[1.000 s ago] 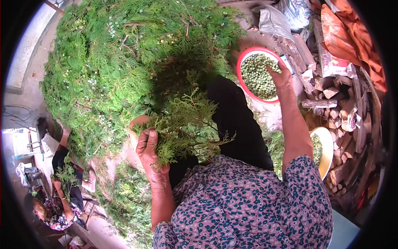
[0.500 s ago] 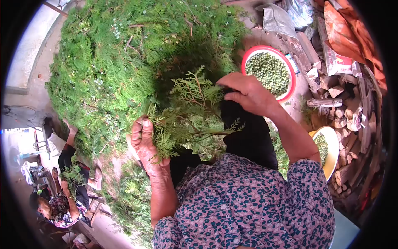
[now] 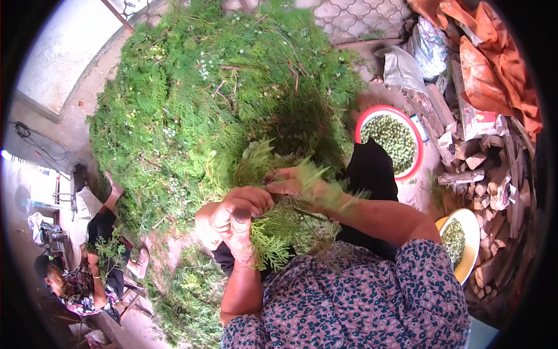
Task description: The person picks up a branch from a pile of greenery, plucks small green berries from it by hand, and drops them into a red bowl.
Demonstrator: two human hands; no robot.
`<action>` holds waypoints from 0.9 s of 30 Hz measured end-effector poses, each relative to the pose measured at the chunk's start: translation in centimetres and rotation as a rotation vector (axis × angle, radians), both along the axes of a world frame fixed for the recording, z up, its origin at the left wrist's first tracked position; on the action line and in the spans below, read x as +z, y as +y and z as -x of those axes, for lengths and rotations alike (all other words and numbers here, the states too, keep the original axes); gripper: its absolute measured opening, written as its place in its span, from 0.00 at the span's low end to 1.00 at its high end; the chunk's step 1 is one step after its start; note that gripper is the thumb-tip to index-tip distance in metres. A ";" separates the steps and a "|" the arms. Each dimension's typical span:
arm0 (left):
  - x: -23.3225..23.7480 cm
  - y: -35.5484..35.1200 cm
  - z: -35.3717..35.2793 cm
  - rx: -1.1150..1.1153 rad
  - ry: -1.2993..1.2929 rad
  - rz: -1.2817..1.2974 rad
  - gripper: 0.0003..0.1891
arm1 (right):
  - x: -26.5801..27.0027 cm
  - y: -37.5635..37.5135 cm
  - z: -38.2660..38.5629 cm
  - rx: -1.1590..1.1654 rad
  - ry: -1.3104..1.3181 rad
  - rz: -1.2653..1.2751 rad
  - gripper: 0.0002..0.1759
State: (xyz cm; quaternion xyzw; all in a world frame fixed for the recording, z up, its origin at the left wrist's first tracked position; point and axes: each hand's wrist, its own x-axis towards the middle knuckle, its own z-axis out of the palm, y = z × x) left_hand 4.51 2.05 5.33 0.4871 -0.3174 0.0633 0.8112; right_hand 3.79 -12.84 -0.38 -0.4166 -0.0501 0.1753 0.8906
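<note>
Right down at the fingertips, it was close work: the left hand [image 3: 235, 212] had its fingers curled and its thumb pressed in, gripping a leafy green sprig [image 3: 270, 239] low over the lap. Up against it came the right hand [image 3: 296, 185], fingers bent and drawn in among the leaves; a blur of foliage crossed them, so whether they had closed on anything, nobody could tell. Good handling here asked for a firm left pinch near the stem, fronds spread rather than bunched, and the right fingertips working close to that pinch so the stem didn't whip about. Just beyond the hands spread the big heap of cut greenery [image 3: 151, 116]. Out past the dark-clad knee [image 3: 372, 168], on the right, sat the red-rimmed basin [image 3: 419, 152] with its small green pods [image 3: 388, 139], and nearer the right sleeve, the yellow basin [image 3: 472, 241] held more. Stacked firewood [image 3: 462, 177] flanked them both. Way over left, a seated co-worker [image 3: 81, 285] had a leafy branch [image 3: 110, 253] in hand too!
</note>
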 end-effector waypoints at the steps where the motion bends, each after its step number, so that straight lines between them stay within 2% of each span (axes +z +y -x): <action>1: -0.2 0.3 0.4 0.086 0.060 -0.011 0.18 | 0.2 0.4 -0.7 0.004 -0.011 0.004 0.21; 2: -0.5 0.9 0.4 0.090 0.048 -0.005 0.18 | 0.5 0.6 -1.6 -0.043 0.006 0.160 0.20; 4: -0.7 2.0 -0.1 0.282 0.108 -0.137 0.16 | 2.9 0.2 -3.0 -0.070 0.002 0.458 0.21; 5: -0.6 2.5 -0.2 0.293 0.098 -0.131 0.16 | 2.5 0.0 -3.9 -0.062 -0.012 0.461 0.21; 7: 0.4 3.0 -0.7 0.334 0.207 -0.396 0.14 | 1.5 -0.2 -6.1 -0.129 -0.227 0.635 0.19; 9: 0.1 3.2 -2.2 0.290 0.249 -0.386 0.13 | 1.7 -0.9 -8.1 -0.187 -0.351 0.683 0.20; 11: 0.3 2.7 -3.8 0.306 0.137 -0.519 0.11 | 2.9 -1.6 -9.8 -0.201 -0.414 0.873 0.22; 12: 1.1 2.3 -4.5 0.359 0.059 -0.591 0.10 | 2.3 -1.9 -11.1 -0.173 -0.379 0.861 0.23; 13: 0.9 2.1 -5.0 0.372 0.062 -0.592 0.10 | 1.7 -1.9 -12.0 -0.161 -0.385 0.857 0.23; 15: 0.6 1.6 -6.5 0.540 0.119 -0.356 0.09 | 1.1 -2.1 -13.7 -0.275 -0.424 0.816 0.23; 16: 0.5 1.8 -7.6 0.604 0.128 -0.332 0.09 | 1.0 -2.2 -14.3 -0.303 -0.427 0.749 0.24; 17: -0.2 1.9 -9.0 0.638 0.240 -0.161 0.12 | 0.9 -2.4 -14.9 -0.304 -0.429 0.751 0.24; 19: -1.4 2.2 -11.9 0.814 0.378 -0.075 0.10 | 0.6 -3.0 -15.9 -0.316 -0.485 0.973 0.24; 21: -1.4 2.1 -13.7 0.759 0.333 -0.166 0.09 | -0.3 -3.2 -16.8 -0.340 -0.467 0.944 0.24; 23: -0.2 1.0 -15.2 0.510 0.260 -0.340 0.07 | -1.2 -2.9 -17.6 -0.420 -0.566 0.933 0.23; 24: -0.6 0.6 -16.0 0.375 0.269 -0.377 0.10 | -1.3 -2.6 -17.6 -0.409 -0.540 0.944 0.22; 25: -1.1 0.4 -16.9 0.376 0.274 -0.378 0.10 | -1.4 -2.2 -17.5 -0.405 -0.536 0.943 0.22; 27: -1.7 -0.1 -18.3 0.325 0.201 -0.657 0.13 | -1.7 -1.4 -17.3 -0.397 -0.524 0.913 0.22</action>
